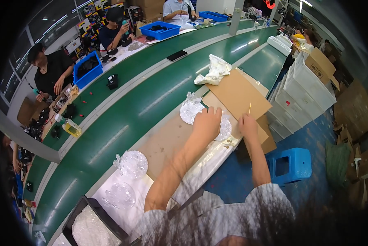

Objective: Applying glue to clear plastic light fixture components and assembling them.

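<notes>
My left hand (207,124) is closed with bent fingers over the edge of a clear round plastic piece (225,128), partly covering it. My right hand (248,124) pinches a thin yellowish stick (250,108) that points upward, just right of that piece. Beyond my left hand sits another clear round piece (189,112) with a lumpy clear part at its rim. Two more clear round pieces, one upper (134,164) and one lower (120,195), lie nearer on the left. A few small brownish bits (230,141) lie close to the bench edge.
Cardboard sheets (243,92) and a crumpled white cloth (215,70) lie beyond my hands. A black bin of small clear parts (94,228) is at lower left. The green conveyor (151,110) runs alongside. White crates (301,84) and a blue stool (291,165) stand right. Co-workers sit opposite.
</notes>
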### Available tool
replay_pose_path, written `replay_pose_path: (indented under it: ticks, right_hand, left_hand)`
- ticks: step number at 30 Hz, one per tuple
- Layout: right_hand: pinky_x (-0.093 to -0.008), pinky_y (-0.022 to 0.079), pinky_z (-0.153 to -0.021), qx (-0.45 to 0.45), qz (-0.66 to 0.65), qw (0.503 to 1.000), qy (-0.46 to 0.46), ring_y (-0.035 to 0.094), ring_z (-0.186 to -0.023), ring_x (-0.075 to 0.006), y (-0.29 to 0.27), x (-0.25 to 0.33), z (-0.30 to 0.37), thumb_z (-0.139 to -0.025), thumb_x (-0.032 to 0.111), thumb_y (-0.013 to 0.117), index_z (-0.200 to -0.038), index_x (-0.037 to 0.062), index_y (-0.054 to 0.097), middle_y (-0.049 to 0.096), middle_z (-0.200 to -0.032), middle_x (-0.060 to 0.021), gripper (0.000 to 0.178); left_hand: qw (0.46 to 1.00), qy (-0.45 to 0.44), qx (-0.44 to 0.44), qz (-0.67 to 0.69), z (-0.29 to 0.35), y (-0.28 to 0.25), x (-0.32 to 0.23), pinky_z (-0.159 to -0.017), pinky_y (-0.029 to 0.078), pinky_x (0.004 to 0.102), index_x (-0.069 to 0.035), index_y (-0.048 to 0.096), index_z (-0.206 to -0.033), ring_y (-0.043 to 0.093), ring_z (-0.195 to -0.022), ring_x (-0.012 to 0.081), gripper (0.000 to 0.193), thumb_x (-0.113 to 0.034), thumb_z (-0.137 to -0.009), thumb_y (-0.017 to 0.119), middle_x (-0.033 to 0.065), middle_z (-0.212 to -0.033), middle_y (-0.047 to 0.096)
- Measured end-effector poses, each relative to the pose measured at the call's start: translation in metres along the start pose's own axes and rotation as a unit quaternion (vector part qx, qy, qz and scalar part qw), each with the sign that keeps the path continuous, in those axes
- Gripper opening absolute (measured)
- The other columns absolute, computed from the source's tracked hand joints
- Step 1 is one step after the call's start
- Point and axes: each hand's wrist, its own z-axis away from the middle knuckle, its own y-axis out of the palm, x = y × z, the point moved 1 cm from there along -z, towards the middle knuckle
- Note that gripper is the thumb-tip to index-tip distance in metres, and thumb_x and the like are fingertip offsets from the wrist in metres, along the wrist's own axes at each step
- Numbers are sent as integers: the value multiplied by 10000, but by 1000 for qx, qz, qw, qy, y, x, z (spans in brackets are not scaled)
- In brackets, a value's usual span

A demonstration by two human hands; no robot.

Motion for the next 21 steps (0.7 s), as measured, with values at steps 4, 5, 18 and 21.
replay_pose_path:
  ticks: [4,5,18,21]
  right_hand:
    - [-460,519,-875,-188,-87,957,-205,630,-967,-407,-10,27,-73,-893,122,621,-1060,-3,681,666,-1052,-214,217]
    - [-454,525,-871,-197,-100,949,-224,642,-942,-402,-10,38,-87,-893,108,622,-1067,-6,687,674,-1044,-215,219]
    - [-398,537,-859,-83,-302,944,-104,675,-963,-314,-1,24,-8,-850,45,611,-1119,-10,687,692,-1015,-197,284]
    - [-466,489,-942,-128,-169,968,-135,607,-1047,-401,0,32,37,-805,160,703,-1210,-24,617,644,-1131,-237,453]
  left_hand:
    - [999,-20,-8,33,25,-14,3,-691,548,461,-24,597,-1039,659,-853,342,278,-136,-791,654,167,-941,641]
    - [996,-76,18,43,31,-7,10,-706,547,475,-17,615,-1022,663,-843,358,266,-146,-793,651,181,-931,651]
    - [962,-260,77,-9,50,38,92,-966,437,472,21,618,-1170,510,-1162,364,640,-401,-730,811,186,-1237,541]
    - [960,-274,48,-18,43,51,98,-975,408,472,11,673,-1085,460,-1178,359,656,-493,-692,821,172,-1262,502]
